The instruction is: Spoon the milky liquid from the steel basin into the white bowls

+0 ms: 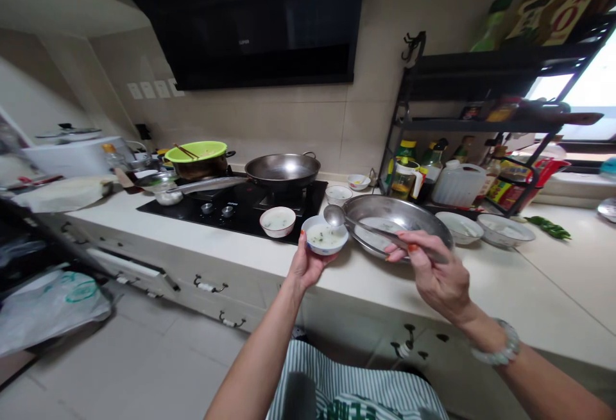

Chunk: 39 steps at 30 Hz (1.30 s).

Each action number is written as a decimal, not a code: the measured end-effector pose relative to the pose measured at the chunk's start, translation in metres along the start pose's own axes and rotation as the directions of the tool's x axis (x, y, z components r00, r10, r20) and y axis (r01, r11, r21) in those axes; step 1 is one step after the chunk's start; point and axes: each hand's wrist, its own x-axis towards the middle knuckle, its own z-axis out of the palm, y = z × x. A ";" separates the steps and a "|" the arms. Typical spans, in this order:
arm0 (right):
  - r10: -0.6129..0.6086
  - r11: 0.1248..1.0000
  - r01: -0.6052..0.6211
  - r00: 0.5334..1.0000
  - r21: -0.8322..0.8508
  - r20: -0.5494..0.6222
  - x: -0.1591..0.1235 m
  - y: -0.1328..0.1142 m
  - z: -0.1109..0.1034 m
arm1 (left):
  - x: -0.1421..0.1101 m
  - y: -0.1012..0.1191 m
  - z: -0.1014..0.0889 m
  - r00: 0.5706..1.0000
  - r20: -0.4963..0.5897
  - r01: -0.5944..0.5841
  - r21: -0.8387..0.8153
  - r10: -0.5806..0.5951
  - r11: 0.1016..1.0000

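My left hand [310, 265] is closed round the near side of a small bowl [326, 248], which holds a pale liquid with dark green bits. In my right hand [437, 272] is the handle of a metal ladle [335, 215]; its head hangs at the bowl's upper right rim. Below the ladle's handle stands a wide steel basin [428, 222] with whitish liquid in it. A second bowl [278, 222] with similar pale contents sits at the hob's front right corner, left of the held bowl.
A wok [283, 170] rests on the black hob [206, 218], its long handle pointing left. Behind it at left, a green colander [206, 151] with chopsticks tops a pot. Two bowls [505, 231] and green peppers [551, 227] lie right of the basin, before a bottle rack [481, 124].
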 end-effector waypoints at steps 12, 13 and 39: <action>0.372 0.869 -0.453 0.864 -0.199 -0.339 0.035 0.077 -0.040 | 0.001 0.000 -0.001 1.000 -0.002 -0.004 -0.009 0.004 1.000; 0.360 0.855 -0.449 0.874 -0.258 -0.326 0.034 0.080 -0.041 | 0.001 0.000 -0.001 1.000 -0.001 -0.002 -0.010 0.002 1.000; 0.635 0.772 -0.517 0.621 0.370 -0.459 0.031 0.100 -0.061 | 0.001 0.000 0.001 1.000 -0.027 -0.011 -0.005 0.011 1.000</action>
